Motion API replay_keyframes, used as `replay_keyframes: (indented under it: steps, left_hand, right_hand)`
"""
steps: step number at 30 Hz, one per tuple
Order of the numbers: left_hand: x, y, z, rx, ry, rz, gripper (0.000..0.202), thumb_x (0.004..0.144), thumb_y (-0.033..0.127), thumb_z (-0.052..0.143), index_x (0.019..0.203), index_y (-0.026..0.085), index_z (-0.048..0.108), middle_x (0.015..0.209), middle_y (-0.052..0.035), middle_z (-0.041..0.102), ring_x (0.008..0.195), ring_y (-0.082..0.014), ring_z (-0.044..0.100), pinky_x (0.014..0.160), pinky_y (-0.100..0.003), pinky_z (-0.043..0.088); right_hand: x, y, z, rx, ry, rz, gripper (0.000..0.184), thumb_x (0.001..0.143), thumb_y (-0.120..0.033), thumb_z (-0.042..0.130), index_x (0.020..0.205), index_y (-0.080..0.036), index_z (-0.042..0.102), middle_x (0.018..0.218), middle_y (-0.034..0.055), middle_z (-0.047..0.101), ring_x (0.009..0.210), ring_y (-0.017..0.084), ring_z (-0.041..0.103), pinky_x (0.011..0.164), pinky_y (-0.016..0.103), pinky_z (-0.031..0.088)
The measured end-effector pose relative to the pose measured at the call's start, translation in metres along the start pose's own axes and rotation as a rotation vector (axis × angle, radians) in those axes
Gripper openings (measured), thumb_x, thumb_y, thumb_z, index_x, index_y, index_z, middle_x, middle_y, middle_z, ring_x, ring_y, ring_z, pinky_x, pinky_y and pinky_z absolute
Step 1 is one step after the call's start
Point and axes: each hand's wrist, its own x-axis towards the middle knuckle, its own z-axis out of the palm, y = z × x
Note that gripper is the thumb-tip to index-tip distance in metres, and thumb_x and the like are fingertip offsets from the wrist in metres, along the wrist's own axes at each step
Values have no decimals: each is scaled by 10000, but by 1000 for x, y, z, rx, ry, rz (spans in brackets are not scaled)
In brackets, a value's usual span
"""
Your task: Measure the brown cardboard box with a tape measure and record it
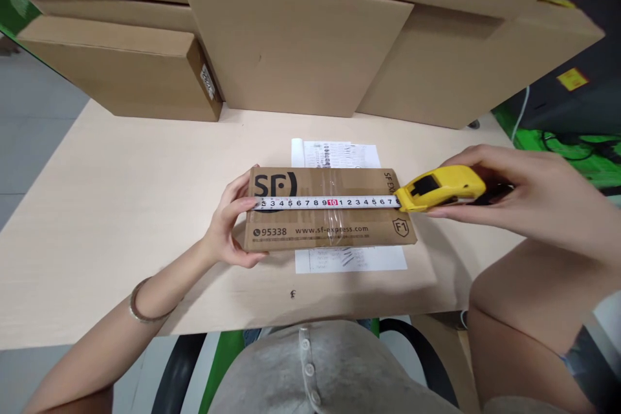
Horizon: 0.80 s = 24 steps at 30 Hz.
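Note:
A small flat cardboard parcel (334,239) with black SF print lies on a pale wooden table (121,220). My left hand (231,223) grips the parcel's left end and pins the tip of a white measuring tape (330,202) there. The tape runs across the parcel's top to its right edge. My right hand (514,197) holds the yellow tape measure case (441,187) just off the right end of the parcel.
A printed paper sheet (339,154) lies under the parcel. Large cardboard boxes (295,45) are stacked along the table's far edge, with a smaller one (121,68) at the left. Green floor and cables show at the far right. A black chair edge sits below the table.

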Motion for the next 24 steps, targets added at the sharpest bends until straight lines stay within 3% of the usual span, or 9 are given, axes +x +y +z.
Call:
replay_keyframes:
  steps: [4,7,11,14,18,24]
  left_hand:
    - [-1,1,-1,6,-8,-25,1043,633,558,877,1548,434,393,1654,-74,348,1510,-459,361,1159,-685,417]
    - [-2,0,-1,-3,-5,-43,1082,604,547,901,1550,464,383,1659,-65,347,1511,-463,356,1147,-695,419]
    - [-3,-2,-1,-67,43,-49,1201,494,495,984,1544,493,400,1630,-75,404,1509,-478,368,1174,-689,385]
    - [-2,1,1,-104,57,-95,1369,455,468,1015,1597,519,263,1624,-94,414,1495,-479,404,1172,-670,392]
    - [-7,1,1,-124,63,-187,1502,436,490,1025,1635,487,120,1620,-138,406,1479,-482,434,1154,-659,417]
    - [-19,-7,2,-106,112,-206,1396,430,522,1017,1604,458,262,1594,-123,433,1447,-447,475,1155,-646,436]
  right_hand:
    - [24,-32,16,41,-39,-132,388,848,-618,743,956,-255,660,749,7,649,574,169,517,511,332,369]
    - [46,-57,35,44,-61,-192,409,857,-595,742,969,-223,614,785,1,645,612,160,545,545,305,379]
    - [67,-84,57,-102,-50,-316,419,904,-602,675,1028,-210,594,875,17,666,642,162,568,528,278,301]
    - [76,-101,65,-195,-34,-390,420,945,-583,633,1088,-189,602,929,43,691,638,168,580,529,280,258]
    - [85,-118,69,-228,-13,-472,430,973,-583,605,1104,-173,594,980,57,712,683,182,618,546,289,224]
    - [88,-120,72,-133,87,-502,379,963,-532,658,1111,-187,606,1050,42,736,820,200,676,594,304,334]
